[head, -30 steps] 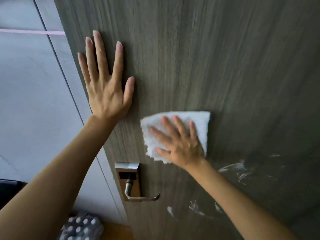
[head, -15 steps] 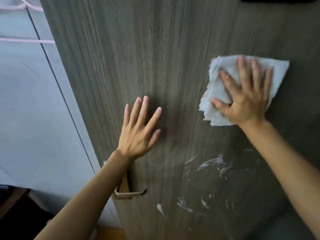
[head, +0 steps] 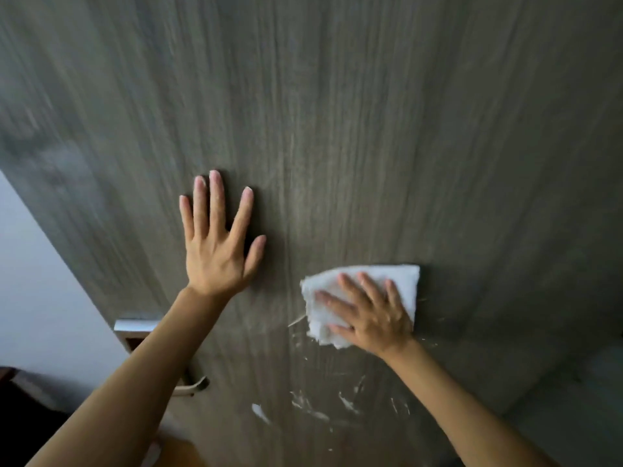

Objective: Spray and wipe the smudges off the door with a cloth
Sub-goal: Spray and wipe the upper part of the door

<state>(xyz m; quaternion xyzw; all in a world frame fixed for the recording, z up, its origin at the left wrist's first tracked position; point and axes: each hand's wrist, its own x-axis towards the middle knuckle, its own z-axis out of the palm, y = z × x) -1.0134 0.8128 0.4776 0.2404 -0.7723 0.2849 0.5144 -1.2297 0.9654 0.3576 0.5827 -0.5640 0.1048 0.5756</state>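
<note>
A dark grey wood-grain door [head: 354,129] fills most of the view. My left hand [head: 219,244] lies flat on it with fingers spread, holding nothing. My right hand [head: 371,315] presses a folded white cloth [head: 401,281] against the door, lower and to the right of the left hand. White smudges [head: 313,406] streak the door below the cloth, and a few thin streaks sit just left of it. No spray bottle is in view.
A metal lock plate [head: 131,326] and lever handle [head: 192,387] sit at the door's left edge, partly hidden by my left forearm. A pale wall [head: 40,298] lies to the left, with dark floor at the bottom left corner.
My right hand slid the cloth up to the right, then back down to just above the smudges. My left hand shifted along the door and stays flat on it.
</note>
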